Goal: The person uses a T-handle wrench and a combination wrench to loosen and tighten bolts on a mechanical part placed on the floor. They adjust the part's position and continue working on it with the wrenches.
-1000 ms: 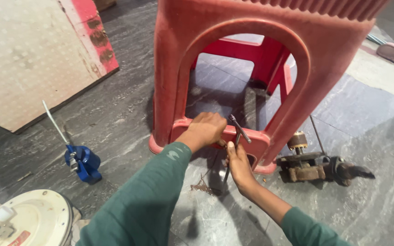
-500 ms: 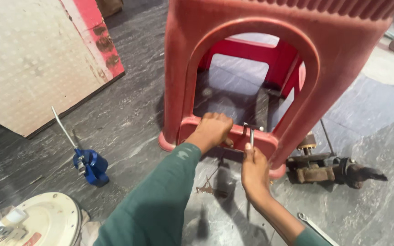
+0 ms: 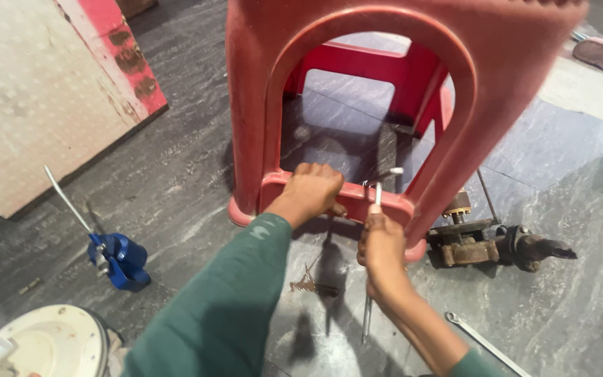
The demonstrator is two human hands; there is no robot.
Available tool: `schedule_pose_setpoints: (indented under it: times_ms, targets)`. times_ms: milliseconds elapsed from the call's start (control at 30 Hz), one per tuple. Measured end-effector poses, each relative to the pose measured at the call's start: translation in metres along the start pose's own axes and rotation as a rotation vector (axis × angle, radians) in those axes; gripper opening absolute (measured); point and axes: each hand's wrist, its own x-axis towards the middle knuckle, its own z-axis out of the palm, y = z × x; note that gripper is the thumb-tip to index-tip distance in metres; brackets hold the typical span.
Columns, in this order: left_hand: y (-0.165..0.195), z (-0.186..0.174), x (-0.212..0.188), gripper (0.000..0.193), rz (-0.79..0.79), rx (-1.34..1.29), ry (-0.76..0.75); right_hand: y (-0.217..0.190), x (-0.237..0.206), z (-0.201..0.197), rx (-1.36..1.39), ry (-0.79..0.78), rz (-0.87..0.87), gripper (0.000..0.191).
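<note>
A red plastic stool [image 3: 357,84] stands on the dark stone floor in front of me. My left hand [image 3: 312,188] grips the stool's low front crossbar [image 3: 357,197]. My right hand [image 3: 383,248] is closed around a thin metal rod-like tool [image 3: 370,279], held upright against that bar; its lower end points at the floor and a small bent metal piece [image 3: 384,174] shows at its top. Both arms wear green sleeves.
A rusty metal machine part [image 3: 486,241] lies right of the stool, a wrench [image 3: 483,342] near my right forearm. A blue oil can [image 3: 116,255] with a long spout sits at left, a white round device [image 3: 43,345] at bottom left, a pale board [image 3: 36,91] beyond.
My view has moved closer to the stool. My right hand has turned the thin tool from slanted to upright against the crossbar; my left hand keeps its grip on the bar.
</note>
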Motion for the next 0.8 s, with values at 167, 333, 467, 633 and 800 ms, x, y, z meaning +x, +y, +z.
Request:
schedule_pose_setpoints:
  times_ms: [167,333,467,633,800]
  targets:
    - [-0.002,-0.002,0.010,0.065,-0.055,0.023,-0.091,-0.004,-0.008,0.009,0.162,-0.043,0.082,0.045]
    - [-0.008,0.006,0.011,0.065,-0.012,0.008,0.049,0.015,0.018,0.018,-0.157,0.116,-0.169,0.052]
    - [-0.009,0.010,0.011,0.065,-0.008,0.020,0.055,0.019,0.029,0.015,-0.448,0.177,-0.214,0.051]
    - [-0.003,0.013,0.002,0.061,0.007,-0.005,0.111,0.007,0.001,0.010,-0.297,0.008,-0.228,0.052]
    - [-0.001,0.003,0.003,0.061,0.034,0.008,0.069,-0.001,-0.010,0.000,0.109,-0.084,0.082,0.049]
